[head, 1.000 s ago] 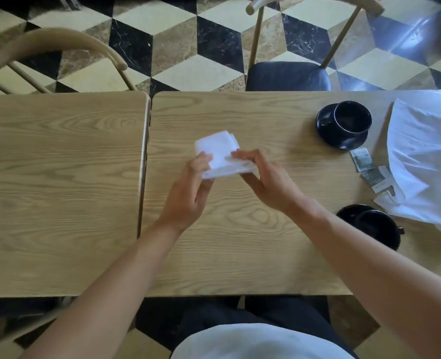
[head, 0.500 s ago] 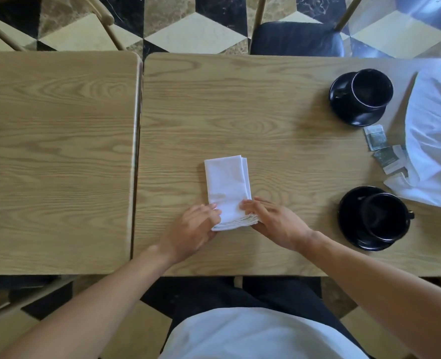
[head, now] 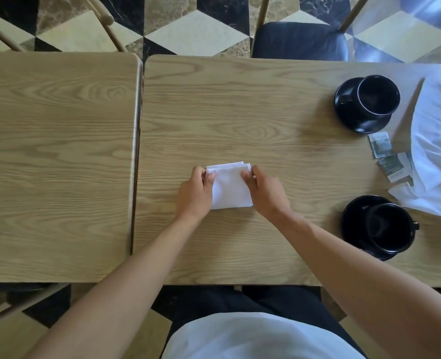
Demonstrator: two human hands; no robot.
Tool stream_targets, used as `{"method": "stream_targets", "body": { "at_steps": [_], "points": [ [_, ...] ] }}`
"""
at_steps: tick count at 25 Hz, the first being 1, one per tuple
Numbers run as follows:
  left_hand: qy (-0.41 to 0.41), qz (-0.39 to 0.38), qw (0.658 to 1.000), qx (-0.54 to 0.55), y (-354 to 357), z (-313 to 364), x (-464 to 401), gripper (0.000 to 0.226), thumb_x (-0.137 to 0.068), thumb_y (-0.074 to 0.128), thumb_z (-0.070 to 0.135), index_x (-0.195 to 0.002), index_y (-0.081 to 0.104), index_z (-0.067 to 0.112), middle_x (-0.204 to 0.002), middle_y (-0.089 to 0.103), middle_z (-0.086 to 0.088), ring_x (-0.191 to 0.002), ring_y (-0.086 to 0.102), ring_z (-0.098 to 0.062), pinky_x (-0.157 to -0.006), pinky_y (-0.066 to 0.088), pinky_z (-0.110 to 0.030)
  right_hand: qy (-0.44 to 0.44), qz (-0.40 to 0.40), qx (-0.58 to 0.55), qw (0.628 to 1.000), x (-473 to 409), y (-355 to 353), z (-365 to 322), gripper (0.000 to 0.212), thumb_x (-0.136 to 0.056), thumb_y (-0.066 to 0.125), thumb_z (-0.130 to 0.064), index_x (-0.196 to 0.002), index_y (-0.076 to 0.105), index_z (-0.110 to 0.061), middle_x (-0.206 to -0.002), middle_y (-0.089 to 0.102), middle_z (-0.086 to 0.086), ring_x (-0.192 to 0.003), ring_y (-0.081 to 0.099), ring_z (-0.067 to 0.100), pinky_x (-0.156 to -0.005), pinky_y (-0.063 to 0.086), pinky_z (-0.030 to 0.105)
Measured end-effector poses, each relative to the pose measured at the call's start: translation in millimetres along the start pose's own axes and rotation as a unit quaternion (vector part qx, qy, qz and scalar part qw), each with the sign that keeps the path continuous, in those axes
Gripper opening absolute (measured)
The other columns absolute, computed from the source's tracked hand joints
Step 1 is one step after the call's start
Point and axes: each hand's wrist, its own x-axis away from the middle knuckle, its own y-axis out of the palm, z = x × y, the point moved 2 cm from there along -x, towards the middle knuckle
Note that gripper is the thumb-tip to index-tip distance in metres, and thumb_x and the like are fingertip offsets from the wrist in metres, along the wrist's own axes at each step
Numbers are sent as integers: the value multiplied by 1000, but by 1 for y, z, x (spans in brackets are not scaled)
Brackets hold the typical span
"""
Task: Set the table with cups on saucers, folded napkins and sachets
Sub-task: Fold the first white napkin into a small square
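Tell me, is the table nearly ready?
Partly. Done: far cup and near cup sit on saucers. In hand: left hand and right hand pinch the folded napkin. Left: sachets lie loose beside the unfolded white cloth.

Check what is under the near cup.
The near cup stands on a black saucer on the table. The saucer's middle is covered by the cup, so anything there cannot be seen.
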Motion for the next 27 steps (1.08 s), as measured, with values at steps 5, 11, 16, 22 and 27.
{"method": "stream_targets", "body": {
  "at_steps": [5, 11, 16, 22, 27],
  "points": [
    [14, 56, 997, -40, 4, 2, -4, 30, -101, 50, 40, -90, 51, 13, -81, 65, -3, -77, 60, -30, -67, 49, -44, -9, 30, -4, 999, -10, 6, -3, 25, -102, 48, -49, -97, 53, -25, -70, 59, -7, -67, 58, 23, -55, 38, 34],
    [105, 124, 980, -118, 3, 1, -13, 26, -96, 64, 31, -107, 64, 8, -102, 65, -9, -97, 52, -35, -89, 43, -47, 53, 27, -99, 993, -16, 9, 1, 36, -87, 69, -47, -119, 56, -37, -66, 55, -12, -54, 56, -2, -43, 37, 17],
    [158, 26, 977, -143, 4, -3, -28, 38, -98, 63, 32, -134, 63, 22, -116, 56, -5, -106, 46, -29, -98, 37, -49, 43, -22, -98, 994, -24, 4, -5, 43, -83, 76, -41, -119, 54, -45, -63, 52, -11, -56, 57, 5, -42, 47, 27],
    [198, -85, 967, -138, -2, 9, -44, 28, -98, 62, 35, -121, 68, 22, -116, 54, 3, -110, 42, -27, -99, 35, -44, -60, -3, -63, 996, -24, 0, -6, 20, -87, 71, -36, -95, 53, -39, -89, 62, -10, -72, 59, 3, -55, 42, 22],
    [186, -101, 970, -123, -6, 8, -50, 20, -96, 65, 32, -108, 70, 16, -106, 44, 4, -107, 38, -21, -96, 32, -35, -27, -6, -164, 986, -25, -3, 0, 22, -82, 80, -31, -87, 60, -38, -82, 66, -14, -67, 59, -7, -57, 42, 8]
  ]
}}
